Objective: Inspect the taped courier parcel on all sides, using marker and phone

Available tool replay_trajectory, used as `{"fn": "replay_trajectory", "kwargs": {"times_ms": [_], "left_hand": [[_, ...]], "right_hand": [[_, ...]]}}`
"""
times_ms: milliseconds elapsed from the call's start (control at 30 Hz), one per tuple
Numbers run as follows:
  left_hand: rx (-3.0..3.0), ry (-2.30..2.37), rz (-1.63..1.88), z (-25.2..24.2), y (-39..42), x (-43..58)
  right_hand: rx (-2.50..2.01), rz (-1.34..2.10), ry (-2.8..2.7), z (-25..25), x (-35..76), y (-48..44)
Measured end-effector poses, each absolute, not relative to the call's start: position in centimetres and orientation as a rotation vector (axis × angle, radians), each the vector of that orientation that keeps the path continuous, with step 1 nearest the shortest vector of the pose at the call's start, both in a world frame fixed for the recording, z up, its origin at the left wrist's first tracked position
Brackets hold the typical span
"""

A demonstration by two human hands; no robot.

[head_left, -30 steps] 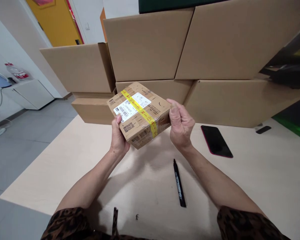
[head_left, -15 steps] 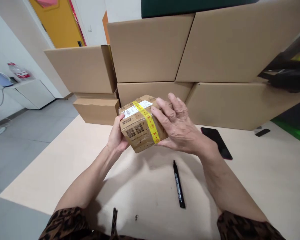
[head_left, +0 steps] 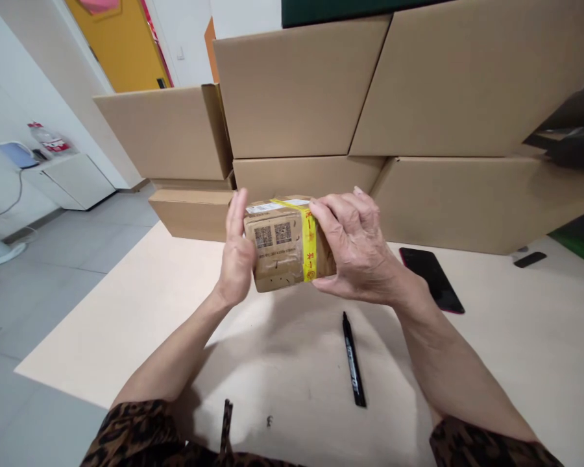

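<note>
A small cardboard box (head_left: 277,250) with printed codes, a white label on top and yellow tape with red characters is held above the table. My right hand (head_left: 355,243) grips its right end, thumb below and fingers over the taped side. At the left end, my left hand (head_left: 237,253) stands upright with fingers stretched out, its palm side against or very near the box; contact there is partly hidden. A black marker pen (head_left: 353,363) lies on the table (head_left: 302,389) below the box.
Large cardboard boxes (head_left: 302,91) are stacked along the table's back, with a smaller carton (head_left: 194,211) at the left. A black phone (head_left: 431,279) lies right of my right hand, and a small black object (head_left: 530,260) lies farther right.
The box has turned so its coded side faces me more squarely and its top shows less. My left hand has gone from gripping it to straight fingers; my right hand has closed round its end.
</note>
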State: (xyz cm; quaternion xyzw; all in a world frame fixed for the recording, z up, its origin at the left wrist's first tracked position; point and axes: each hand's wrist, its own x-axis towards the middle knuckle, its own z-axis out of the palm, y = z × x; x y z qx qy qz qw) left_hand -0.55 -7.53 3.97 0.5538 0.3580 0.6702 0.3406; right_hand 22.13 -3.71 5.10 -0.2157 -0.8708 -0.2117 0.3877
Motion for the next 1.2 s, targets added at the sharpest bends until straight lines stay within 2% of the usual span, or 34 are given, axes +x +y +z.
{"fn": "replay_trajectory", "kwargs": {"times_ms": [100,400,633,1067,1200], "left_hand": [[1.675,0.973,1.788,4.5,-8.4,-0.1],[1.547,0.985,1.905,4.3,-8.0,0.2],[1.848,1.038,1.617,5.6,-7.9,-1.7],[1.594,1.004,1.965,4.5,-7.9,0.0],[1.728,1.031,2.036,3.7,-7.5,0.0]], "right_hand": [[-0.55,-0.518,-2.218,5.1,22.0,-3.9],[-0.53,-0.563,-2.264,4.8,21.4,-4.1],[-0.49,-0.592,-2.297,4.9,21.2,-4.3],[-0.496,-0.62,-2.31,4.5,20.9,-4.2],[-0.51,-0.632,-2.304,4.5,20.8,-4.3]]}}
